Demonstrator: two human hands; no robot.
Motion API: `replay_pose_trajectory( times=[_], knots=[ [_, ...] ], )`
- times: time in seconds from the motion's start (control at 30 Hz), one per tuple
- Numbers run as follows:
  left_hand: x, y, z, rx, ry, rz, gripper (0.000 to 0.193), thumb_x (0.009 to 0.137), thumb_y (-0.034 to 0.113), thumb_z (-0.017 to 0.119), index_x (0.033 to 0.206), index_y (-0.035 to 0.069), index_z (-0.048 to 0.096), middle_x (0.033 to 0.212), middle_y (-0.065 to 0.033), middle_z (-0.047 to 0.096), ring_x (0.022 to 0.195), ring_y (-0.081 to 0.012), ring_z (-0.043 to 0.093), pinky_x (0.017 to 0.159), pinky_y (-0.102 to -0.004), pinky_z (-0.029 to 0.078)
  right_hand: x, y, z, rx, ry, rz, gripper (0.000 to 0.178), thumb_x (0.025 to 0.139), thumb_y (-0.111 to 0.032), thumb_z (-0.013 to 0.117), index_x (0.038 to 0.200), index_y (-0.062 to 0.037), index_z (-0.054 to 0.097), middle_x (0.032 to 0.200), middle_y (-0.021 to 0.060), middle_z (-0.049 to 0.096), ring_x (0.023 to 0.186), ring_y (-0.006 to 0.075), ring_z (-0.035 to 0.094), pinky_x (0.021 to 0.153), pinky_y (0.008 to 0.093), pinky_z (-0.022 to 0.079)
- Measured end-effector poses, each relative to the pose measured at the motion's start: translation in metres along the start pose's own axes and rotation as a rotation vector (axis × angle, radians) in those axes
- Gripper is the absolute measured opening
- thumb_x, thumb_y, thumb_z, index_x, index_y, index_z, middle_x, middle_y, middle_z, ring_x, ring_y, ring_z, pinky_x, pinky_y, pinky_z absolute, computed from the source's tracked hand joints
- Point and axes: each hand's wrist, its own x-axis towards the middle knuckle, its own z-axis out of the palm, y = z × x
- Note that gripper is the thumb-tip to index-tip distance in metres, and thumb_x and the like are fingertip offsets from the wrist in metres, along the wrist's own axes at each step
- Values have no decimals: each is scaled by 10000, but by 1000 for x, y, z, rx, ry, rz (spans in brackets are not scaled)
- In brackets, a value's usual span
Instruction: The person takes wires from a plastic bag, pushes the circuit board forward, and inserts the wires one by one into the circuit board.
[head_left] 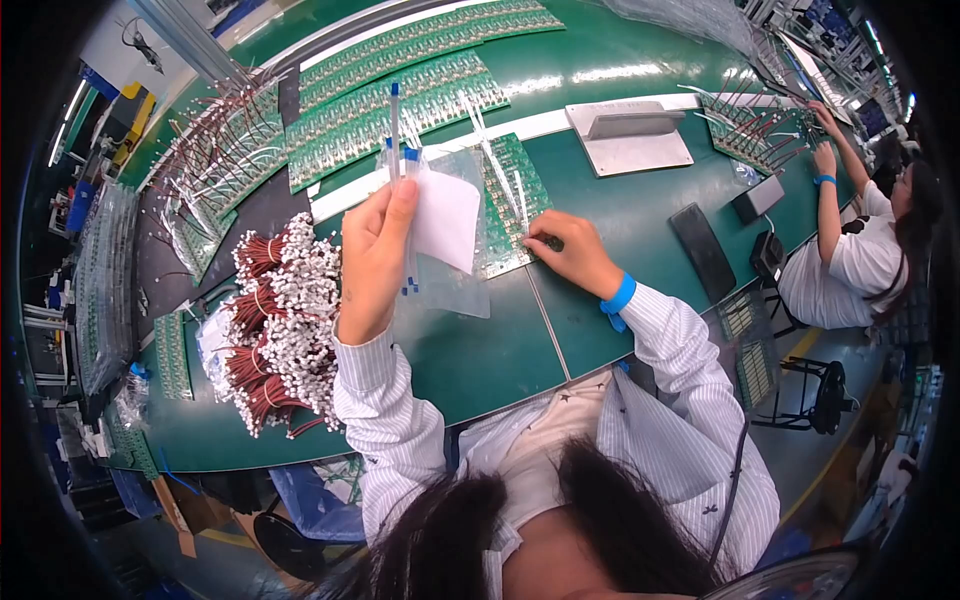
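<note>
My left hand (378, 240) is raised over the bench, its fingers closed on a clear plastic bag (455, 292) that has a white paper (446, 222) in or against it. A slim pen-like stick with a blue tip (395, 120) stands up from the same grip. Below and right of the bag lies a green circuit board panel (505, 262), partly covered by it. White strips (522, 200) lie across this panel. At its right edge my right hand (575, 252) is closed in a pinch, a blue band on the wrist; what the fingertips hold is hidden.
Bundles of red-brown wires with white connectors (290, 330) heap at the left. Rows of green boards (400, 110) lie behind, beside wired boards (215, 190). A metal bracket (630, 140) and black block (702, 245) lie right. Another person (840, 240) works far right.
</note>
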Motion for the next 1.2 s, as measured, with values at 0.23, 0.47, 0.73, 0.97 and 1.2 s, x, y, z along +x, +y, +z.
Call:
replay_pose_trajectory(
  times=[0.23,0.47,0.73,0.97,1.2],
  knots=[
    [-3,1,13,-18,-33,-5,337,872,271,433,877,-43,555,680,28,514,599,-24,413,513,-185,312,-1,-7,-5,2,11,40,56,719,-70,579,743,-27,550,729,71,566,631,187,567,546,275,440],
    [-2,-5,20,156,-316,-4,307,866,234,447,848,-54,551,588,43,436,548,-32,365,456,-209,294,33,-58,-47,427,165,54,120,772,-73,549,860,-1,585,780,66,583,735,113,557,614,234,441],
    [-2,-4,31,296,-464,5,255,851,189,459,834,-55,533,545,-28,425,519,-57,368,450,-247,317,40,-103,-73,524,170,-18,104,752,-38,575,835,16,607,713,72,590,620,114,552,531,197,432],
    [-2,-1,29,345,-427,12,246,851,184,455,834,-50,527,533,-45,403,511,-66,352,445,-255,309,32,-95,-80,779,112,75,245,827,-144,490,945,55,570,678,131,579,588,155,543,511,247,434],
    [-2,-5,27,344,-433,23,253,853,189,453,828,-52,525,532,-38,400,506,-66,344,440,-252,301,33,-89,-84,687,148,115,266,841,-151,460,982,53,558,725,116,570,600,133,510,508,241,421]
  ],
)
